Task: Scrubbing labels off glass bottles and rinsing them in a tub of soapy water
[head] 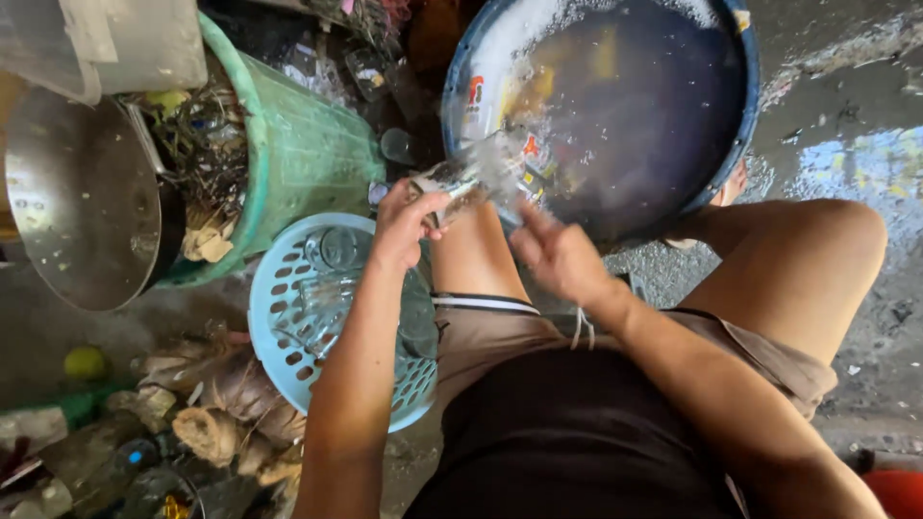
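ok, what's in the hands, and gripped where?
Left hand grips a clear glass by its base end, over the blue basin. Right hand holds nothing that shows.

Outdoor or back-alley dishwashing spot, likely behind a street food stall or small eatery. Wet concrete ground (846, 125) with puddles. Person squats low over a big blue basin (745, 86) of soapy water. Light blue plastic basket (274, 317) holds washed glasses. Green mesh bin (308, 154) full of scraps, large steel pot lid (82, 202), coconut husks (221, 404) and rubbish on the ground.
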